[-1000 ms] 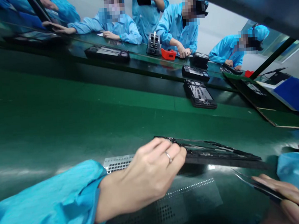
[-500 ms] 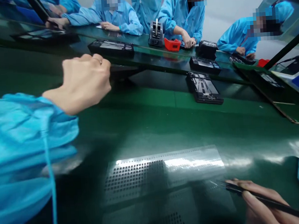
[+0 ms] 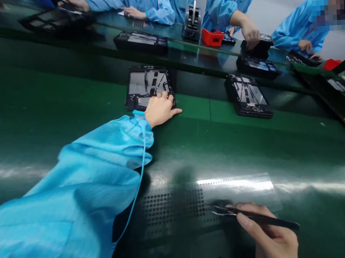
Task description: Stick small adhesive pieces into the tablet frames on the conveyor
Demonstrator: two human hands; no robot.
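My left hand (image 3: 159, 108) reaches far out in its blue sleeve and rests on the near right corner of a black device frame (image 3: 146, 86) lying flat on the green conveyor belt (image 3: 72, 111). Its fingers curl over the frame's edge while the thumb sticks out to the right. At the bottom right, my right hand (image 3: 269, 236) is closed on black tweezers (image 3: 253, 215), whose tips point left over a perforated metal plate (image 3: 194, 205) set into the bench.
A second black frame (image 3: 248, 95) lies on the belt to the right. More frames (image 3: 140, 40), a red bin (image 3: 212, 38) and a grey fixture (image 3: 192, 22) line the far bench, where several people in blue coats work. A blue cord (image 3: 137, 185) hangs from my left cuff.
My left hand lifted the frame from the perforated plate, carried it forward, and set it on the belt. The right hand with the tweezers stayed low at the right.
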